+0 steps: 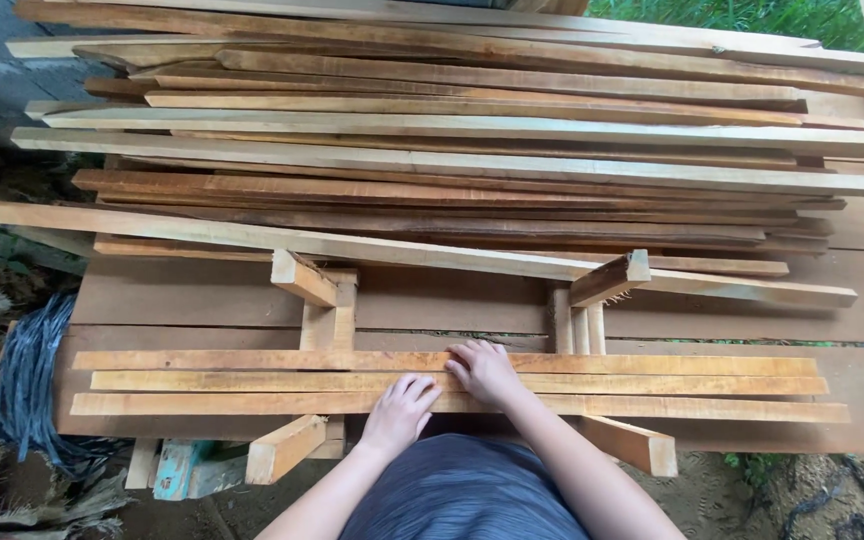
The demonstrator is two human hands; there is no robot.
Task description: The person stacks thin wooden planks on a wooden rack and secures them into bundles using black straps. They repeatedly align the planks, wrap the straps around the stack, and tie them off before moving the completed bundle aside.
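Three long wooden slats [652, 385] lie side by side across a low wooden frame [317, 310] in front of me. My left hand [399, 412] rests palm down on the nearest slat, fingers spread. Just to its right, my right hand [485, 371] presses flat on the middle and far slats. Neither hand grips anything. Short angled blocks [610, 278] stick up at the frame's corners.
A big stack of long wooden slats [452, 160] fills the dark wooden platform [452, 300] beyond the frame. A bundle of dark blue cord [27, 385] lies on the ground at left. Grass shows at the top right.
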